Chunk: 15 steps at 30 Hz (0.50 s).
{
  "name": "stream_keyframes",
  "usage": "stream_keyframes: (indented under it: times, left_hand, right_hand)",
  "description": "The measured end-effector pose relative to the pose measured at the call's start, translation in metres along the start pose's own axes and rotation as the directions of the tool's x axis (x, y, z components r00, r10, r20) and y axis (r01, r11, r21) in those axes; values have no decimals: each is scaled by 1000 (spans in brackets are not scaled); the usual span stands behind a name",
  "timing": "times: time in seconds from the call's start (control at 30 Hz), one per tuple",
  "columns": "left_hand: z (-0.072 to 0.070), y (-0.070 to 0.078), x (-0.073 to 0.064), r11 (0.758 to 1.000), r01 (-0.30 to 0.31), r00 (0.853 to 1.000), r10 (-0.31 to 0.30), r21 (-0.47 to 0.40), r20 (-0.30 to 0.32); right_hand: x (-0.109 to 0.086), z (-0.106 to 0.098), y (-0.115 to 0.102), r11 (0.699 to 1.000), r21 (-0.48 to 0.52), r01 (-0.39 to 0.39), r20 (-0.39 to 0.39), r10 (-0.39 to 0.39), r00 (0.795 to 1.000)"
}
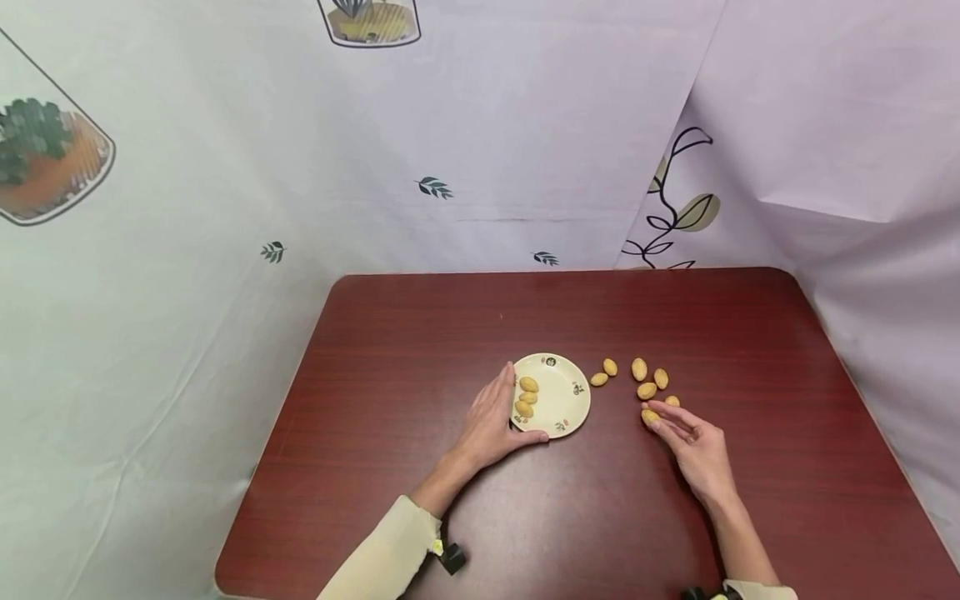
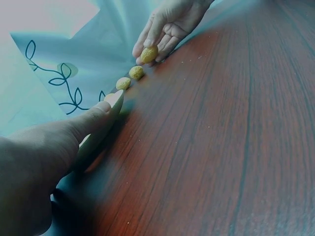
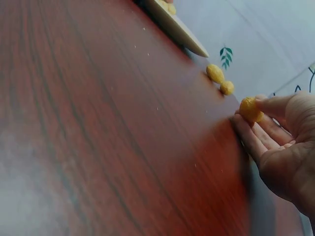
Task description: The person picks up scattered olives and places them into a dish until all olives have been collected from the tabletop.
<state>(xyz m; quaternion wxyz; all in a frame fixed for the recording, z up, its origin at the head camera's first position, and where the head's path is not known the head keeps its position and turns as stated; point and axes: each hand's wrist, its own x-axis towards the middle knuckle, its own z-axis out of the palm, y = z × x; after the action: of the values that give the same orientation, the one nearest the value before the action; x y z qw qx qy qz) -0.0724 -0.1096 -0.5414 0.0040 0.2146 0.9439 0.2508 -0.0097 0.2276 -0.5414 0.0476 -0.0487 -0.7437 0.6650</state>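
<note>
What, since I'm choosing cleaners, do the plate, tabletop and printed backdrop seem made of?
Plate: probably ceramic or melamine; smooth, cream, with small printed motifs, a look that fits either.
Tabletop: likely wood-look laminate or varnished wood; its streaky reddish-brown grain carries a soft sheen.
Backdrop: apparently fabric or flexible vinyl, mostly matte, given its creases and soft folds.

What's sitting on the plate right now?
Three small yellow pieces lie on the plate, toward its left edge. The left hand overlaps that edge, so whatever it covers there can't be seen.
</note>
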Motion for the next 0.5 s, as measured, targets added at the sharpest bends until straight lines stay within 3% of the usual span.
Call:
stream_keyframes:
  times: [0.2, 0.5]
  left_hand:
    - [0, 0, 0, 1000, -6, 1000, 6, 4, 1]
    - [0, 0, 0, 1000, -13, 1000, 13, 5, -1]
  right_hand:
    - [3, 6, -3, 991, 136, 14, 35, -19, 999]
    - [5, 15, -13, 995, 98, -5, -17, 7, 1000]
